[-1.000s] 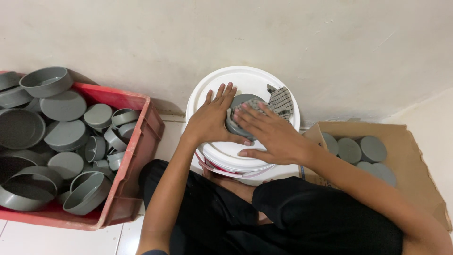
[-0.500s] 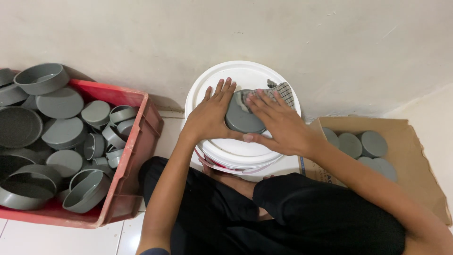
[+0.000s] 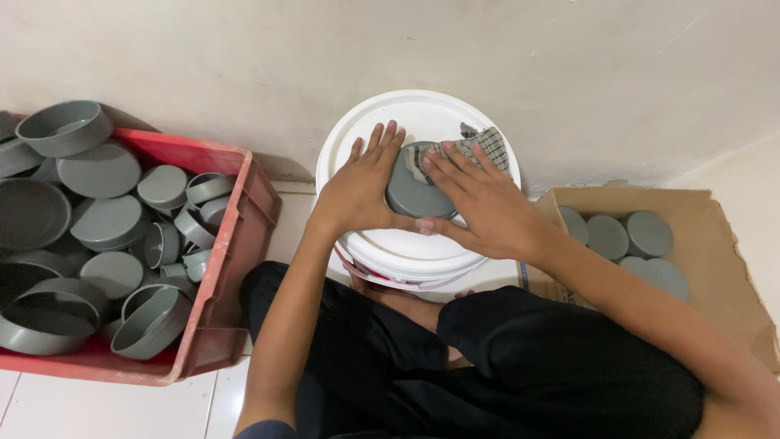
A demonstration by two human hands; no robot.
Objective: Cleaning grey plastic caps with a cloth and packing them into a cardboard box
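Frame center: L hand (image 3: 358, 189) lay flat, fingers apart, steadying grey cap (image 3: 416, 195) on white bucket lid (image 3: 406, 114); R hand (image 3: 479, 205) pressed checked cloth (image 3: 475, 145) onto cap, fingers spread. Red crate (image 3: 231, 268) w/ caps at left, cardboard box (image 3: 715, 244) at right.

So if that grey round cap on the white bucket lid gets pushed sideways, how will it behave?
The grey cap looks like rigid moulded plastic, so it should stay stiff. It lies flat on the smooth white bucket lid, so it would probably slide rather than roll. The left hand and right hand steady it.
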